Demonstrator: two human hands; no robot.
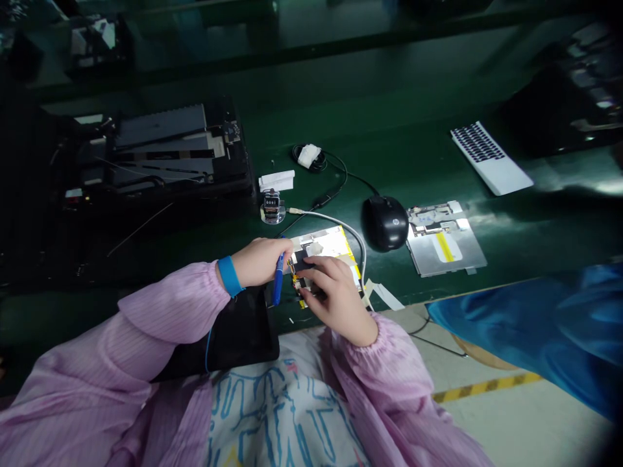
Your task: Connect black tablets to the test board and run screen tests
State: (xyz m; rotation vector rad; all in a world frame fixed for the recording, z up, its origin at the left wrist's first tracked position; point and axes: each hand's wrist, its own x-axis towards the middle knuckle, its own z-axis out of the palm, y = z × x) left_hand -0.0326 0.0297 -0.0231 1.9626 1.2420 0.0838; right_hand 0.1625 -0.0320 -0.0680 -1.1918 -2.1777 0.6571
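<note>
A blue pen [279,279] is held in my left hand [260,261], which is closed and wears a blue wrist strap [230,276]. Its fingertips reach the left edge of a flat electronic assembly [335,241], silvery with yellow tape along its borders. Over the lower part of that assembly lies my right hand [341,299], fingers bent and apart, their tips touching the dark board strip near the left edge. Whatever small part lies under those tips is hidden. A white cable [361,241] curves round the assembly's far and right sides.
Behind my hands stand a small tally counter [271,206] and folded paper [277,181]. To the right are a black mouse [386,224], another metal assembly [438,253] and a white dotted sheet [506,174]. A black tray [195,191] of parts occupies the left. Blue fabric [530,331] hangs at right.
</note>
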